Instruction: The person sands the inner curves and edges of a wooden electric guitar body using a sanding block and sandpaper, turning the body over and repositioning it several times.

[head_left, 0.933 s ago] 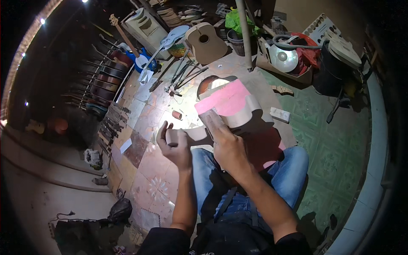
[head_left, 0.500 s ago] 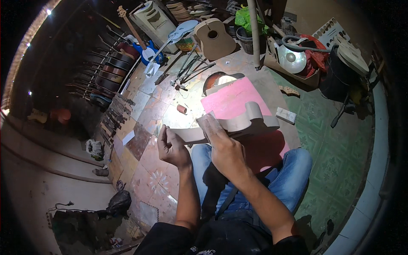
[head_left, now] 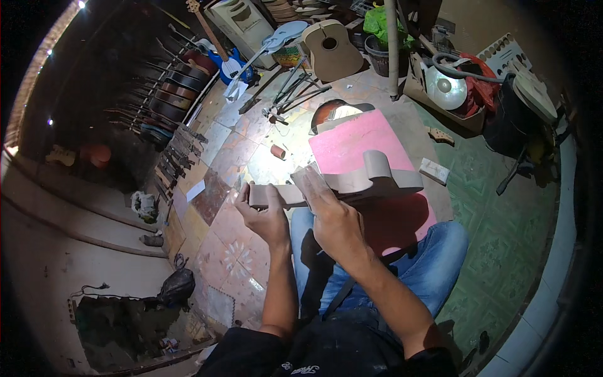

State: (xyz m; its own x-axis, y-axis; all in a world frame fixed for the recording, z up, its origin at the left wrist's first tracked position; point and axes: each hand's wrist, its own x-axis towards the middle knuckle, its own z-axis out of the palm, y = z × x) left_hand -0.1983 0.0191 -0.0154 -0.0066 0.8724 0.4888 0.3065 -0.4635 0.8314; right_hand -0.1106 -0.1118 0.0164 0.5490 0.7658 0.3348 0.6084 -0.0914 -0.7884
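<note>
Gripping the near end of a long wooden piece (head_left: 352,185) at frame centre, the left hand (head_left: 267,213) is steadying it across the lap while the right hand (head_left: 333,217) is lying flat on top, fingers extended, pressing a small pad against it, above the pink sheet (head_left: 358,141).

A bright pool of light falls on the tiled floor (head_left: 264,157) at frame centre, with glare washing out the tiles there. The left side and the rim sink into darkness. Fisheye curvature bends edges toward the border. Small lamps glint at upper left.
</note>
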